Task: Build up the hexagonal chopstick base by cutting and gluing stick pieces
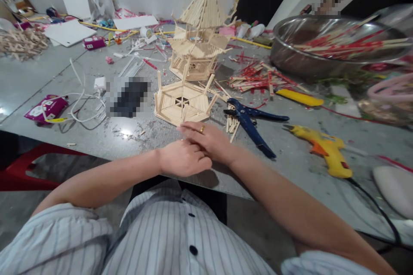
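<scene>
At the table's (97, 137) edge, a curled left hand (185, 157) meets the right hand (206, 135), fingers extended across it; any grip is hidden. From them, a hexagonal stick base (194, 101) lies at twelve o'clock, blue cutters (243, 114) at two, a yellow glue gun (331, 148) at three.

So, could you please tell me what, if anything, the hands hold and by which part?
No held thing shows; the left hand and right hand overlap by the low stick frame, and anything small inside would be hidden.
</scene>
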Motion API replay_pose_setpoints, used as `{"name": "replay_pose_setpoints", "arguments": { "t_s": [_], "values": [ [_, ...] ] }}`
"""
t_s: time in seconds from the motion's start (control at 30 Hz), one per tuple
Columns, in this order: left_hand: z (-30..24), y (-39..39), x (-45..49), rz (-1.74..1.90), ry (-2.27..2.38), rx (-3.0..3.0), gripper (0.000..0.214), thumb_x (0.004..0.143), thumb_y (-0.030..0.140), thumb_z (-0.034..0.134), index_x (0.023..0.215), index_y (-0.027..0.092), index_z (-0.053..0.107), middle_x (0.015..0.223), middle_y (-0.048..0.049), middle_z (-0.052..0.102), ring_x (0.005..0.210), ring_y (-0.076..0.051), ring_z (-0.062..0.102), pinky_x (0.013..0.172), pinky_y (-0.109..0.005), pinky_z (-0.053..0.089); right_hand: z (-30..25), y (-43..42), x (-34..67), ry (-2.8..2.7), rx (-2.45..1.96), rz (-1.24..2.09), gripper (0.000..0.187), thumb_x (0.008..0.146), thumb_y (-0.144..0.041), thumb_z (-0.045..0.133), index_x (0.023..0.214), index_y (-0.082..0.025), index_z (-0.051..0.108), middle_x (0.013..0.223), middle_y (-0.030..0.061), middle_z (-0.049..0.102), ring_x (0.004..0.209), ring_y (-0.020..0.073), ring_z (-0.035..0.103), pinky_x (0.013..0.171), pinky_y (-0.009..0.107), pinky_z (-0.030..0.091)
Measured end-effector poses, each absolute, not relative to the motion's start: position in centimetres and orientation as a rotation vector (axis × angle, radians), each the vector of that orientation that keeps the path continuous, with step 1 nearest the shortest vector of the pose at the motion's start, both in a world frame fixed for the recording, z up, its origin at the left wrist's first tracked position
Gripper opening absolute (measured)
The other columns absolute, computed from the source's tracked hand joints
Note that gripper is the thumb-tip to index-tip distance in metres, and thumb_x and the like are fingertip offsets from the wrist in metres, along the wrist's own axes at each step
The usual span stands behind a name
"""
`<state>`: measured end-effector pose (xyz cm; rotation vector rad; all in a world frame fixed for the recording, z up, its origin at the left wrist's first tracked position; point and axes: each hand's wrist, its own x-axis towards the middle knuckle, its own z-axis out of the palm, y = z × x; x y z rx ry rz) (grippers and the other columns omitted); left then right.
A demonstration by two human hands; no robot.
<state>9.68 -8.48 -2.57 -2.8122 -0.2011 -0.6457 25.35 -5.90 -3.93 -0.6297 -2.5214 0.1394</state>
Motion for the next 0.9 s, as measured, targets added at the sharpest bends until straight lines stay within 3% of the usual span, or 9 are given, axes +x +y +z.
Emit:
{"name": "replay_pose_setpoints", "arguments": {
  "t_s": [0.07, 0.23, 0.53, 0.67, 0.77, 0.9],
  "values": [
    [-2.5, -8.8, 10.2, -0.686, -0.142, -2.799, 0.027, 0.088, 0.02, 0.042, 0.064, 0.017, 0.054, 0.054, -0.0016, 0.059, 0.05, -0.012, 0.053, 0.05, -0.028, 0.036, -4.2, -5.9, 25.2, -2.539, -0.573, 0.188, 0.031, 0.087, -0.019, 0.043, 0.112, -0.014, 0.061, 0.12, 0.0133, 0.06, 0.107, 0.0212, 0.056, 0.089, 0.035, 0.047],
    [-1.6, -9.4, 9.5, -0.766, -0.184, -2.793, 0.025, 0.088, 0.022, 0.043, 0.067, 0.018, 0.055, 0.053, 0.0022, 0.057, 0.048, -0.01, 0.05, 0.05, -0.026, 0.035, -4.8, -5.4, 25.4, -2.486, -0.581, 0.18, 0.018, 0.086, -0.017, 0.047, 0.086, -0.016, 0.065, 0.09, 0.0079, 0.07, 0.083, 0.019, 0.06, 0.075, 0.033, 0.049],
    [-0.8, -5.2, 1.0, -0.736, -1.061, -2.432, 0.041, 0.089, 0.037, 0.041, 0.052, 0.018, 0.044, 0.043, 0.0021, 0.044, 0.041, -0.008, 0.039, 0.044, -0.023, 0.025, -4.1, -5.4, 26.0, -2.566, -0.798, 0.086, 0.025, 0.089, -0.022, 0.042, 0.084, -0.014, 0.064, 0.079, 0.0086, 0.069, 0.076, 0.0189, 0.058, 0.069, 0.031, 0.042],
    [-0.4, -2.0, -1.2, -0.712, -1.85, -2.143, 0.029, 0.086, 0.036, 0.042, 0.069, 0.017, 0.056, 0.055, -0.0006, 0.056, 0.051, -0.011, 0.048, 0.05, -0.023, 0.029, -4.2, -5.2, 26.1, -2.575, -0.818, 0.094, 0.029, 0.09, -0.024, 0.039, 0.085, -0.013, 0.065, 0.079, 0.0088, 0.069, 0.076, 0.0185, 0.058, 0.07, 0.031, 0.042],
    [0.2, 0.0, -0.9, -0.674, -2.035, -2.271, 0.019, 0.08, 0.026, 0.046, 0.087, 0.017, 0.062, 0.076, -0.005, 0.066, 0.066, -0.014, 0.057, 0.059, -0.024, 0.036, -4.4, -5.1, 26.2, -2.559, -0.824, 0.111, 0.028, 0.09, -0.024, 0.04, 0.087, -0.013, 0.066, 0.079, 0.0088, 0.069, 0.076, 0.0187, 0.059, 0.07, 0.032, 0.042],
    [0.6, 1.8, 0.4, -0.509, -2.232, -2.382, 0.02, 0.074, 0.024, 0.048, 0.08, 0.015, 0.065, 0.071, -0.007, 0.066, 0.064, -0.016, 0.056, 0.059, -0.026, 0.036, -4.5, -5.0, 26.4, -2.53, -0.82, 0.116, 0.027, 0.089, -0.024, 0.042, 0.088, -0.012, 0.067, 0.079, 0.0084, 0.069, 0.077, 0.019, 0.06, 0.071, 0.031, 0.044]
  ]
}}
